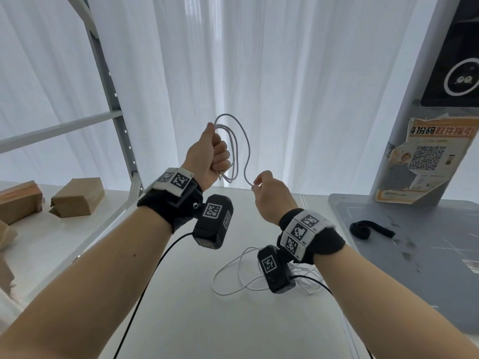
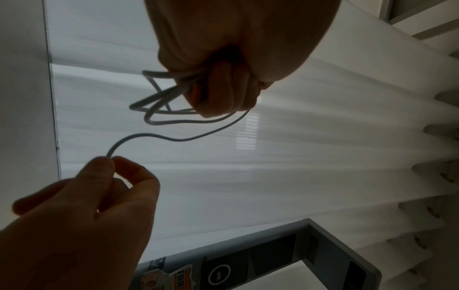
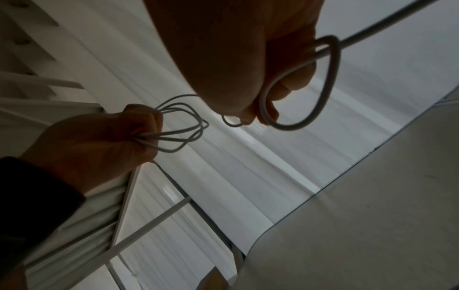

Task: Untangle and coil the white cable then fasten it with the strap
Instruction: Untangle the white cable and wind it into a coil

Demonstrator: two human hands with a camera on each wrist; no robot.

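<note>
My left hand point(image 1: 220, 156) is raised in a fist and grips several loops of the white cable point(image 1: 236, 156). From the fist a single strand curves down to my right hand point(image 1: 255, 185), which pinches it between thumb and forefinger. The left wrist view shows the bundled loops point(image 2: 159, 109) under the fist and the right fingertips point(image 2: 109, 164) on the strand. In the right wrist view a cable loop point(image 3: 334, 68) curls past my right fingers. The rest of the cable point(image 1: 225, 294) lies loosely tangled on the white table, partly hidden by my right wrist. A black strap point(image 1: 363, 228) lies on the grey base to the right.
Brown paper parcels point(image 1: 77, 198) sit on the table's left side beside a grey shelf frame point(image 1: 114, 99). A grey kiosk post point(image 1: 425, 151) with a poster rises from the grey base point(image 1: 414, 255). White curtains hang behind. Black camera leads trail from both wrists.
</note>
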